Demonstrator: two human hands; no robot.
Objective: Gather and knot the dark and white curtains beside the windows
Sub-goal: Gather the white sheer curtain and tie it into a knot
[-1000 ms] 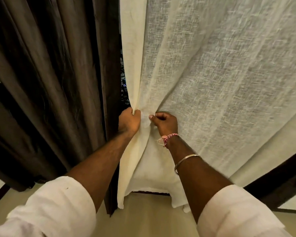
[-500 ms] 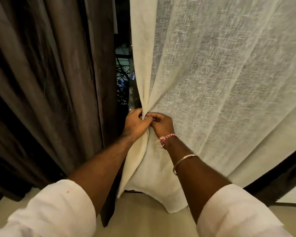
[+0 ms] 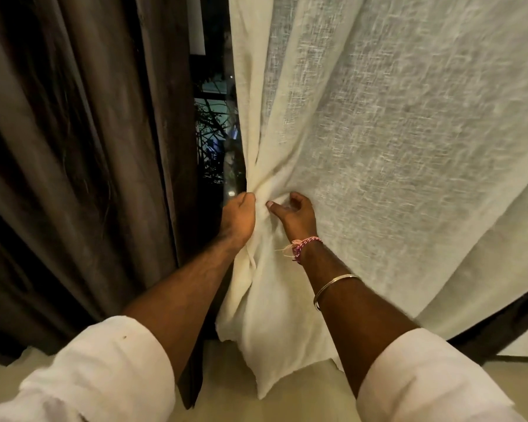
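A white loosely woven curtain (image 3: pixel 393 123) hangs over the middle and right of the view, its left edge bunched into folds. My left hand (image 3: pixel 238 217) grips that bunched edge from the left. My right hand (image 3: pixel 293 214) sits just to its right on the cloth, thumb stretched toward the bunch and fingers curled into the fabric. A dark brown curtain (image 3: pixel 73 147) hangs in long folds on the left, touched by neither hand.
Between the two curtains a narrow gap shows a dark window (image 3: pixel 214 123) with plants outside. A beige floor (image 3: pixel 287 403) lies below the hems. A dark strip (image 3: pixel 500 327) shows past the white curtain at the lower right.
The white curtain's left edge has been pulled right, widening the window gap. My right hand has loosened from the bunch and shifted slightly right; the left hand keeps its grip.
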